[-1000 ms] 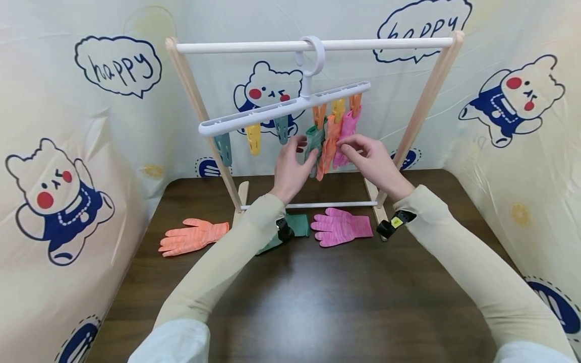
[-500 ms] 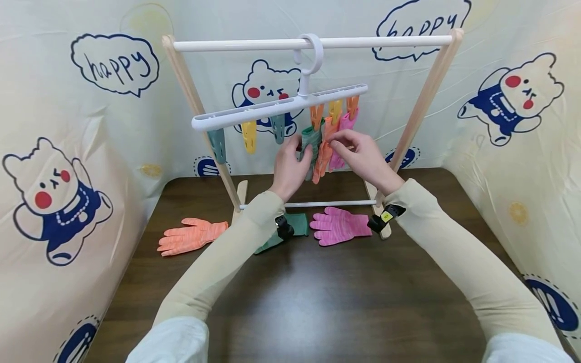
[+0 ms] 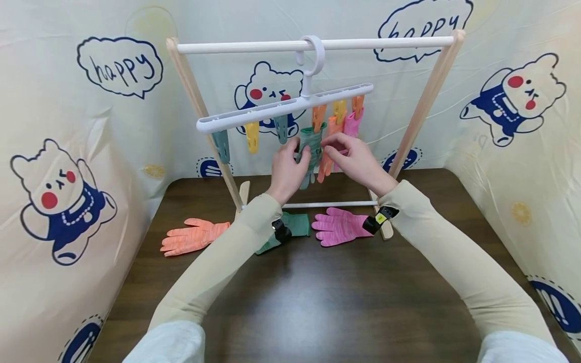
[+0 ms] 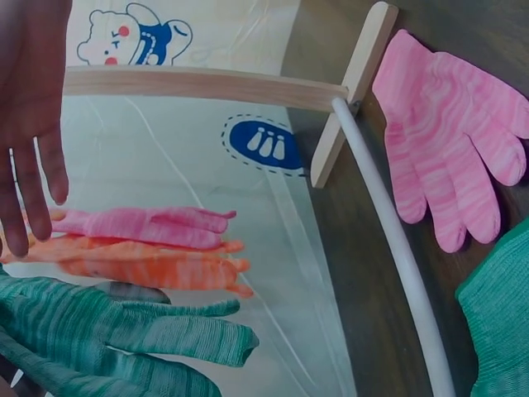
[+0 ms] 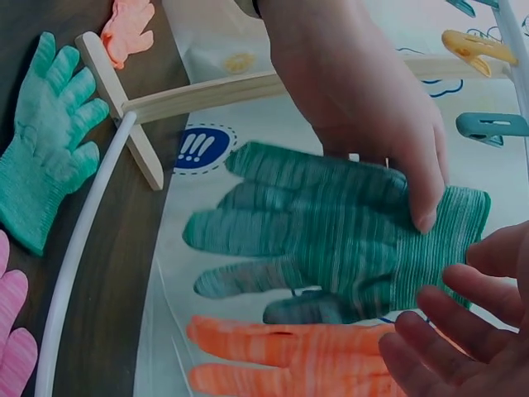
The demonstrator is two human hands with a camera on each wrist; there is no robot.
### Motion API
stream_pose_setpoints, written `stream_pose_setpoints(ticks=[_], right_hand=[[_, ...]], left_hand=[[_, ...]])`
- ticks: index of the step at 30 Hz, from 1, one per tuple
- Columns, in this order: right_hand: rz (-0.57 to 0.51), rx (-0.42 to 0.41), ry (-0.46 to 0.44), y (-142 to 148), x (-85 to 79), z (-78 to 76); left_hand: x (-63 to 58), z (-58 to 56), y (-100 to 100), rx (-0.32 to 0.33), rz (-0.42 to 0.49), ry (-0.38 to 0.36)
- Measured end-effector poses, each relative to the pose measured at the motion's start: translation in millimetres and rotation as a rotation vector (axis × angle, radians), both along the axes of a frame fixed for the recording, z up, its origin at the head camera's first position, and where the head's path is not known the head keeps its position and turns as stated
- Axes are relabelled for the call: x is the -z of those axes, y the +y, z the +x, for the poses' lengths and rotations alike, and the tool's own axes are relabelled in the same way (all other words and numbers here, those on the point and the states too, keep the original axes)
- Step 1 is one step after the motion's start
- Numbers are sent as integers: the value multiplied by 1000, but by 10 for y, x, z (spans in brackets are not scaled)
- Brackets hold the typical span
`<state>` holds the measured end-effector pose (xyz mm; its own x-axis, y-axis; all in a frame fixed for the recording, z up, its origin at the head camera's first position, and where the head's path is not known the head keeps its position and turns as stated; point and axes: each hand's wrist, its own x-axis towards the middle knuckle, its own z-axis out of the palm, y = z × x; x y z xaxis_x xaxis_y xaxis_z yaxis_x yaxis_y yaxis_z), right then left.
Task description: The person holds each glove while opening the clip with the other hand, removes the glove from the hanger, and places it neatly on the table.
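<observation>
A green glove point(image 3: 311, 142) hangs fingers down from an orange clothespin point(image 3: 318, 118) on a white hanger point(image 3: 272, 108). My left hand point(image 3: 289, 169) pinches it near the cuff; in the right wrist view the thumb lies across its front and the other fingers go behind. At the glove's right edge is my right hand point(image 3: 356, 159), its fingers loosely bent beside the cuff point(image 5: 450, 248); whether they touch it is hard to tell. An orange glove point(image 3: 333, 131) and a pink glove point(image 3: 352, 122) hang to the right, partly behind my right hand.
A wooden rack with a white top rod point(image 3: 254, 47) carries the hanger. Unused teal clothespins point(image 3: 221, 146) and a yellow clothespin point(image 3: 252, 137) hang at left. On the table point(image 3: 299, 302) lie another orange glove point(image 3: 192, 237), green glove point(image 3: 295, 225) and pink glove point(image 3: 340, 228).
My right hand has moved left, from the pink glove past the orange one to the green glove's edge. The green glove has turned its face more toward me; my left hand stays beside it.
</observation>
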<state>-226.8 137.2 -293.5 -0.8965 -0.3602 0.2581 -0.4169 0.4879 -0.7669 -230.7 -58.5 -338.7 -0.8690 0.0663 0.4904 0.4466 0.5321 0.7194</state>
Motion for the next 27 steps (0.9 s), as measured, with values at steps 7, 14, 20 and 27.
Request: stream_pose_setpoints(ticks=[7, 14, 20, 27], right_hand=[[-35, 29, 27, 30, -32, -34], [-72, 42, 60, 21, -81, -77], [-93, 56, 65, -13, -110, -100], [-143, 59, 42, -96, -132, -148]], left_hand=[[-11, 77, -21, 57, 97, 3], [-16, 156, -50, 109, 141, -23], [-11, 185, -90, 142, 171, -48], [24, 195, -102, 139, 193, -31]])
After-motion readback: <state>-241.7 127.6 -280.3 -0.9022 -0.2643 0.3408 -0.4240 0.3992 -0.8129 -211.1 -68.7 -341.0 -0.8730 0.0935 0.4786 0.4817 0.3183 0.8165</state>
